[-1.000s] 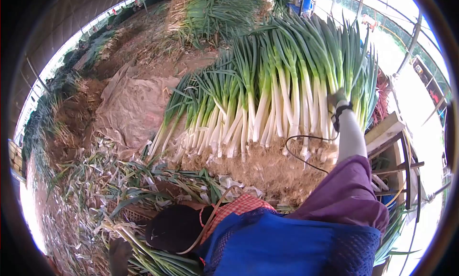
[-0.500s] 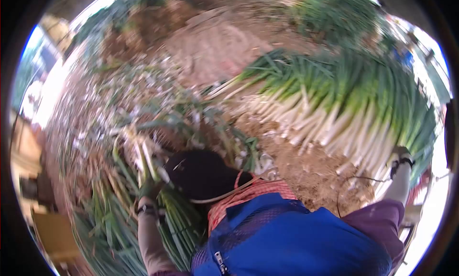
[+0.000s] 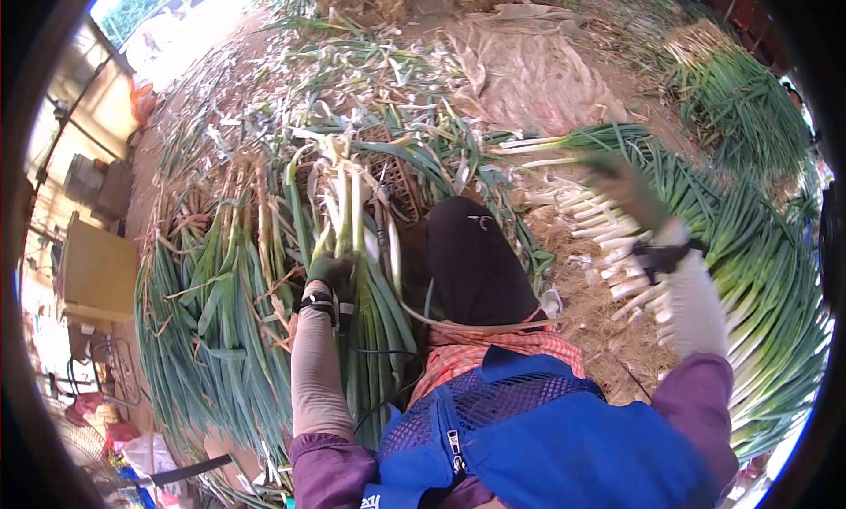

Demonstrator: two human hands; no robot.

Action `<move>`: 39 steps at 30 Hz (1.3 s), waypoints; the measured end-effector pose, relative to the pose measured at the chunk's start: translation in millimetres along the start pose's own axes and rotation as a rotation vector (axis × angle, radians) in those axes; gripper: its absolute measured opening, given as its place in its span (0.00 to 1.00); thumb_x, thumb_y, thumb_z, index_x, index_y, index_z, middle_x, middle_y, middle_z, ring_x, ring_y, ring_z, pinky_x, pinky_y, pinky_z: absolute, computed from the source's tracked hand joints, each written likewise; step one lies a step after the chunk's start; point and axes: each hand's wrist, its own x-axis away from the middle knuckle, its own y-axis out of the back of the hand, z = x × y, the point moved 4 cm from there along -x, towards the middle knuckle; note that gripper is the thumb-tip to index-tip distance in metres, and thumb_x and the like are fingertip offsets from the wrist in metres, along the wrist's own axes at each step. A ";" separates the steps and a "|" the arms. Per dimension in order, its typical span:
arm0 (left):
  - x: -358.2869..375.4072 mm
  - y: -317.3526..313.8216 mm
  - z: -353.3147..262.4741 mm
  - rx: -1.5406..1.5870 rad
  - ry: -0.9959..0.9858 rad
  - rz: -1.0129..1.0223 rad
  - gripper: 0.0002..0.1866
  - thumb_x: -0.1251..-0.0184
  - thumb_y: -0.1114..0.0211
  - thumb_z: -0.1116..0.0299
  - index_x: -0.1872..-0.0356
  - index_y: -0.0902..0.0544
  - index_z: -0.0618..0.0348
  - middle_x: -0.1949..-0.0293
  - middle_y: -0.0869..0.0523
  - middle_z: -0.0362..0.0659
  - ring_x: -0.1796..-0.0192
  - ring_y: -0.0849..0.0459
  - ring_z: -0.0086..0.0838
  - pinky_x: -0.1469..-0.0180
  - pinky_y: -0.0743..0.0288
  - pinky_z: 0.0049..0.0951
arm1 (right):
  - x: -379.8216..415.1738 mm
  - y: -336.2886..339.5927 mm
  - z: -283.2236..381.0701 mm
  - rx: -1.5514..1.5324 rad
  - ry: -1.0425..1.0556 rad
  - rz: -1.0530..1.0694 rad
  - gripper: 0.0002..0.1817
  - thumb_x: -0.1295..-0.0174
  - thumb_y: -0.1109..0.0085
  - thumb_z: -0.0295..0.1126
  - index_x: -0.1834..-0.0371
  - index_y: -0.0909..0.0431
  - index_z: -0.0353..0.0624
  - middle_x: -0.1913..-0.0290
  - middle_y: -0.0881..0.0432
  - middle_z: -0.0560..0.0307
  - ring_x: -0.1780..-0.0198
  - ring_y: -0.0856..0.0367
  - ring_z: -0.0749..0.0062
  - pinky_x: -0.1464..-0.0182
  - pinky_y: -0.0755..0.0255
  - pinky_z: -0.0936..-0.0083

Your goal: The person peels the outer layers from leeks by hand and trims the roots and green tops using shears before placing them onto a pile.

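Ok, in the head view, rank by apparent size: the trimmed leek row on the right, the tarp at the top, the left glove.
1. trimmed leek row
2. tarp, though it lies farther from the camera, so its true size is unsure
3. left glove, clearly smallest

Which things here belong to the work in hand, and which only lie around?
In hand:
left hand gripping the uncleaned leek bunch
right hand, blurred, above the cleaned leek row

Lying around:
tarp
leaf scraps
basket

Untrimmed leeks (image 3: 220, 315) lie on the ground to my left, trimmed leeks (image 3: 749, 271) to my right, a tarp (image 3: 529, 68) far ahead.
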 end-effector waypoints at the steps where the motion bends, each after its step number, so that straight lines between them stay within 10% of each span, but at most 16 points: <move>1: -29.7 -1.9 35.4 0.033 -0.077 -0.074 0.36 0.48 0.24 0.55 0.39 0.22 0.65 0.51 0.13 0.51 0.47 0.15 0.34 0.43 0.25 0.31 | -30.4 -55.3 -3.1 0.080 0.104 0.217 0.16 0.33 0.41 0.32 0.44 0.22 0.37 0.52 0.17 0.55 0.50 0.21 0.73 0.45 0.27 0.74; 4: 11.2 10.1 29.8 -0.092 -0.085 -0.207 0.25 0.43 0.27 0.54 0.56 0.14 0.69 0.66 0.11 0.49 0.68 0.13 0.32 0.63 0.21 0.32 | -67.0 -216.4 17.2 -0.149 0.264 0.333 0.18 0.39 0.39 0.40 0.52 0.17 0.40 0.56 0.13 0.46 0.52 0.15 0.59 0.47 0.24 0.67; 8: 76.4 19.9 -28.8 -0.306 0.001 -0.278 0.31 0.42 0.30 0.47 0.52 0.16 0.71 0.61 0.11 0.57 0.56 0.11 0.44 0.52 0.21 0.39 | -82.4 -367.6 14.1 0.088 0.010 0.557 0.19 0.40 0.39 0.43 0.51 0.19 0.42 0.64 0.14 0.42 0.57 0.15 0.51 0.53 0.24 0.61; 11: 75.6 9.3 -49.2 -0.317 -0.072 -0.214 0.33 0.41 0.31 0.44 0.50 0.17 0.69 0.58 0.12 0.59 0.51 0.13 0.45 0.47 0.23 0.39 | -67.2 -474.2 -28.5 0.538 0.758 0.774 0.16 0.42 0.37 0.37 0.51 0.22 0.49 0.71 0.18 0.56 0.62 0.16 0.54 0.60 0.25 0.60; 13: 71.2 -5.5 -61.5 -0.343 -0.083 -0.152 0.37 0.45 0.29 0.43 0.45 0.21 0.67 0.51 0.15 0.61 0.46 0.15 0.50 0.43 0.24 0.41 | -40.9 -463.8 -8.7 0.418 0.513 0.718 0.14 0.35 0.41 0.37 0.50 0.24 0.46 0.66 0.15 0.53 0.64 0.14 0.58 0.62 0.23 0.61; 15: 66.1 -20.8 -75.5 -0.448 -0.017 -0.140 0.42 0.50 0.26 0.44 0.41 0.24 0.67 0.45 0.17 0.61 0.43 0.16 0.50 0.40 0.24 0.43 | -23.6 -440.4 -14.1 -0.212 -0.204 0.688 0.14 0.29 0.46 0.39 0.50 0.28 0.41 0.63 0.14 0.45 0.68 0.13 0.60 0.66 0.21 0.60; 19: 40.1 -20.6 -72.0 -0.518 0.072 -0.078 0.40 0.56 0.23 0.44 0.47 0.19 0.67 0.50 0.13 0.57 0.44 0.15 0.46 0.42 0.22 0.41 | -3.7 -431.7 -40.1 -1.284 -0.568 1.116 0.18 0.34 0.36 0.37 0.50 0.29 0.35 0.66 0.16 0.48 0.72 0.16 0.64 0.72 0.19 0.68; 22: 41.4 -0.9 -60.2 -0.402 0.009 -0.043 0.33 0.55 0.23 0.47 0.54 0.14 0.67 0.56 0.12 0.57 0.51 0.13 0.46 0.47 0.20 0.40 | -16.4 -377.3 -11.9 -0.754 -0.318 0.855 0.16 0.36 0.36 0.32 0.51 0.29 0.36 0.70 0.20 0.53 0.75 0.19 0.72 0.76 0.20 0.66; 26: 72.7 20.7 -43.4 0.058 0.067 0.148 0.30 0.54 0.20 0.52 0.55 0.14 0.66 0.61 0.12 0.49 0.62 0.13 0.31 0.57 0.21 0.29 | -4.9 -312.9 2.4 -0.785 -0.475 0.720 0.17 0.35 0.37 0.30 0.47 0.27 0.35 0.74 0.23 0.60 0.77 0.25 0.80 0.76 0.28 0.78; 31: 88.2 29.6 6.9 0.174 -0.057 0.102 0.22 0.48 0.24 0.57 0.58 0.13 0.63 0.69 0.13 0.40 0.66 0.16 0.25 0.62 0.24 0.26 | -2.6 -313.3 -7.3 0.240 -0.092 0.774 0.26 0.36 0.42 0.39 0.42 0.31 0.30 0.56 0.16 0.33 0.53 0.18 0.31 0.47 0.25 0.54; 34: 86.6 24.9 3.3 -0.006 0.035 -0.047 0.21 0.47 0.26 0.55 0.57 0.12 0.60 0.66 0.11 0.45 0.62 0.13 0.29 0.57 0.22 0.31 | -2.5 -342.2 20.2 0.330 0.425 0.180 0.25 0.40 0.39 0.38 0.45 0.29 0.33 0.64 0.15 0.42 0.54 0.17 0.41 0.43 0.27 0.61; 39: 54.3 11.1 0.9 -0.122 -0.102 -0.210 0.25 0.44 0.31 0.50 0.57 0.13 0.63 0.65 0.11 0.54 0.61 0.11 0.41 0.53 0.21 0.37 | -43.5 -431.4 -12.6 -0.019 0.030 0.880 0.17 0.34 0.42 0.39 0.48 0.18 0.41 0.58 0.16 0.44 0.51 0.18 0.54 0.47 0.25 0.66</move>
